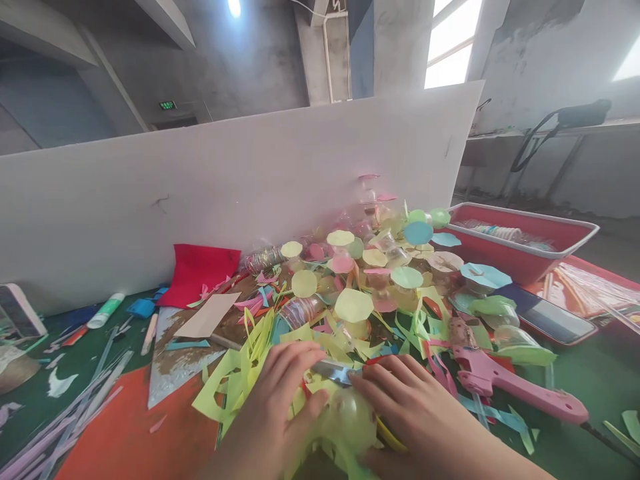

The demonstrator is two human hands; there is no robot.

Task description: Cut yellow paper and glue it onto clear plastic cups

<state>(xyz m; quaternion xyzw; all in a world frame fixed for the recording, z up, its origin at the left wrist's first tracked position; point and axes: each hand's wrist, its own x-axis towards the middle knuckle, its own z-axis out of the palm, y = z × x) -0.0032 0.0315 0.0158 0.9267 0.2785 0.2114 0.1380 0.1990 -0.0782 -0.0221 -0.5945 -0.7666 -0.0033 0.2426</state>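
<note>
My left hand (273, 407) is at the bottom centre, fingers curled against a clear plastic cup covered in yellow paper (350, 420). My right hand (415, 413) lies over the cup's right side. Its fingers close over a metal scissor blade (333, 370) that pokes out leftward toward my left fingertips. How the right hand grips the handle is hidden under the fingers. Yellow-green paper strips (240, 373) lie piled just left of my hands.
Beyond my hands lie several plastic cups topped with coloured paper discs (353, 305). A pink glue gun (500, 383) lies to the right, near a phone (545, 317) and a red tray (525, 243). A white board (200, 180) stands behind; red paper (200, 273), a glue stick (105, 310) and an orange sheet (125, 433) lie left.
</note>
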